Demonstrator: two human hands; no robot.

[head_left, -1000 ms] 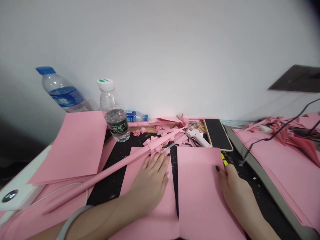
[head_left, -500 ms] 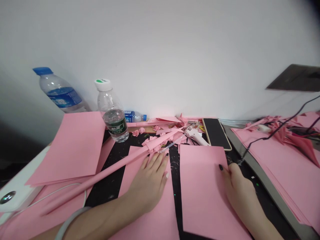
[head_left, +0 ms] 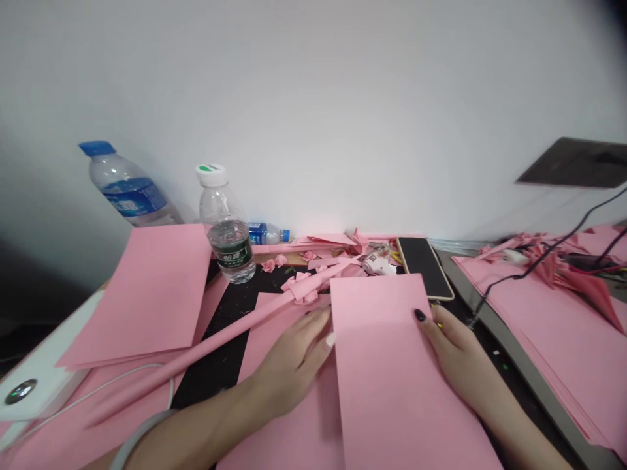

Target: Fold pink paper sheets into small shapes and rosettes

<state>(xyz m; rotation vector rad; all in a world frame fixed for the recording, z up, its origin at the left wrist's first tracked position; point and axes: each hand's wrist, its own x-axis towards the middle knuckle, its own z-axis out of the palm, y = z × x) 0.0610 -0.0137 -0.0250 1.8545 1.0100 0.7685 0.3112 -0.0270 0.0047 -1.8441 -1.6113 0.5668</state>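
My right hand (head_left: 453,356) grips the right edge of a pink paper sheet (head_left: 392,372), thumb on top, and holds it raised off the black mat (head_left: 230,326). My left hand (head_left: 294,362) lies flat with fingers together on a second pink sheet (head_left: 274,418), its fingertips at the left edge of the raised sheet. A long rolled pink paper tube (head_left: 210,349) runs diagonally just beyond my left hand, ending in a bunch of folded pink pieces (head_left: 301,287).
Two water bottles (head_left: 228,228) (head_left: 127,189) stand at the back left, a small one (head_left: 267,233) lies by the wall. A phone (head_left: 424,266), a white glue gun (head_left: 377,264), a pink paper stack (head_left: 147,294), a white device (head_left: 34,378) and cabled pink scraps (head_left: 563,261) surround the mat.
The right sheet has been lifted off the mat and shifted left, now overlapping the left sheet and hiding part of the glue gun. My left hand stayed on the left sheet.
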